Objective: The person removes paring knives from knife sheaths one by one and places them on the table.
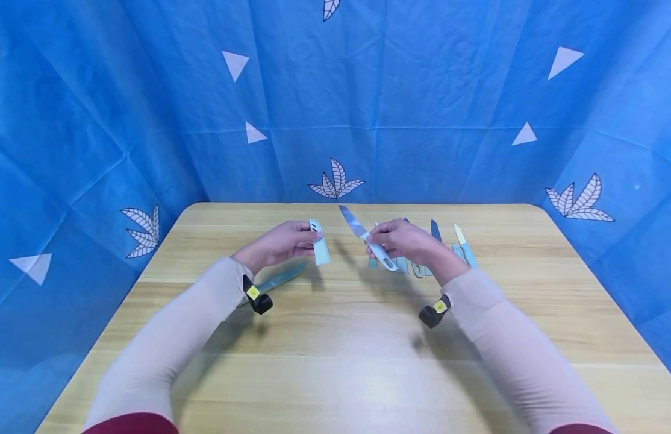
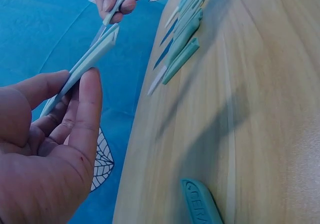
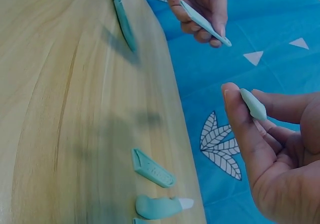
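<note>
My left hand (image 1: 284, 244) pinches a pale mint blade cover (image 1: 321, 248) between thumb and fingers, raised above the table. In the left wrist view the cover (image 2: 90, 59) points toward the other hand. My right hand (image 1: 403, 242) holds a knife by its pale mint handle (image 1: 383, 257). Its bare metal blade (image 1: 353, 220) slants up and to the left, apart from the cover in the head view. The right wrist view shows the handle end (image 3: 253, 105) between thumb and fingers, with the blade hidden.
Several mint knives and covers lie in a row beneath and beside my right hand, among them a pale-bladed knife (image 1: 467, 248) and a dark blade (image 1: 435, 230). A long teal piece (image 1: 281, 278) lies by my left forearm. A blue patterned cloth (image 1: 314, 90) hangs behind the wooden table (image 1: 335, 337).
</note>
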`<state>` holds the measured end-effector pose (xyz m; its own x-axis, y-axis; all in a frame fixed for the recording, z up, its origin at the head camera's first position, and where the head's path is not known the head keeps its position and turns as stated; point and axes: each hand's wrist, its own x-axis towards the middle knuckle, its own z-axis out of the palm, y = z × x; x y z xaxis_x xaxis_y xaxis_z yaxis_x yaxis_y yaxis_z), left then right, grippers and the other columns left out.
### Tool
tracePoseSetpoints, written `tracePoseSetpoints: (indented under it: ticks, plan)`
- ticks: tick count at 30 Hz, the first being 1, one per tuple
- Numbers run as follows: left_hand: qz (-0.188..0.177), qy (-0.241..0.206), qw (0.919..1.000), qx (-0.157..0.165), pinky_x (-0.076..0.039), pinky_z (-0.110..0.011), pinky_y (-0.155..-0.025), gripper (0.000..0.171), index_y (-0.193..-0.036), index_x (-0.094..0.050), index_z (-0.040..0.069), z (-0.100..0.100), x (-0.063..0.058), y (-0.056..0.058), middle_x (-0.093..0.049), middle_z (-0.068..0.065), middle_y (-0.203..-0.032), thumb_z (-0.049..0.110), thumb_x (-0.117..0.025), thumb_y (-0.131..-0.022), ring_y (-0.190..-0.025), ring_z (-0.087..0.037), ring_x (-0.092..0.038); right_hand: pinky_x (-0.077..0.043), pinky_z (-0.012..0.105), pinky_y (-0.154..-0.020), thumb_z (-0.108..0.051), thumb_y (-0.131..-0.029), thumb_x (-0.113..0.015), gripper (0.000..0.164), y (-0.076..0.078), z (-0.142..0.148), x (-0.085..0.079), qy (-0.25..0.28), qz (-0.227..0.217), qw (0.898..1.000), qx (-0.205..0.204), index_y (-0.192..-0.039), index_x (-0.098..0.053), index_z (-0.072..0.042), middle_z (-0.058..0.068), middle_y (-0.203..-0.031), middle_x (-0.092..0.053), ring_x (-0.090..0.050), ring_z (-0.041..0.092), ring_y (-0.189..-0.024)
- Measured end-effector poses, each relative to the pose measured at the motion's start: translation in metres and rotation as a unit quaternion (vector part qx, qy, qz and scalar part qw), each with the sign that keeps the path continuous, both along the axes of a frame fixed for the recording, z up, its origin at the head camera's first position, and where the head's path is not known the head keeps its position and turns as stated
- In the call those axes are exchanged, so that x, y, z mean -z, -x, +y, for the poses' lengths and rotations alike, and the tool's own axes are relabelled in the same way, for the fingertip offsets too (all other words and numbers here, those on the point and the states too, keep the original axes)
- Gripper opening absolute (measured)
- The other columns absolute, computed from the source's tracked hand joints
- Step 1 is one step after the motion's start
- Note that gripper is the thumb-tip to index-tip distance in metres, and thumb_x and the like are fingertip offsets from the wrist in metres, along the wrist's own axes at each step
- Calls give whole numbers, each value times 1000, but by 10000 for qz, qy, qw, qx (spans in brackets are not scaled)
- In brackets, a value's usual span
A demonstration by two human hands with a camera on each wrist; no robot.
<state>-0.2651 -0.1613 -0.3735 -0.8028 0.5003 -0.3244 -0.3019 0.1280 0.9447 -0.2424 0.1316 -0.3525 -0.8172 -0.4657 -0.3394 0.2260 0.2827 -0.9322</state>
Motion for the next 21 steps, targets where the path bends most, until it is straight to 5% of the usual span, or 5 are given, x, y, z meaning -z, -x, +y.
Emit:
tracePoseSetpoints:
  ticks: [9, 16, 21]
  plan:
    - [12, 139, 9995, 274, -43, -48, -106, 28, -124, -51, -8, 5, -1, 7, -61, -16, -109, 8, -54, -101, -99, -24, -65, -59, 35, -79, -13, -102, -51, 25, 5, -4, 4, 17, 111, 9997, 200, -115, -59, 7, 27, -109, -63, -60, 44, -108]
    - [6, 211, 9992, 327, -43, -47, -106, 38, -132, -45, -13, 8, -3, 14, -61, -18, -112, 7, -54, -101, -101, -25, -65, -57, 42, -88, -14, -102, -53, 27, 9, -8, 5, 57, 86, 9992, 396, -118, -58, 7, 27, -111, -64, -69, 26, -91]
    - [-100, 217, 9991, 351, -37, -51, -111, 45, -137, -41, -14, 11, -2, 20, -61, -20, -115, 9, -55, -101, -104, -27, -64, -58, 39, -87, -13, -102, -54, 27, 11, -10, 6, 90, 21, 9988, 487, -120, -58, 7, 31, -118, -61, -69, 25, -92]
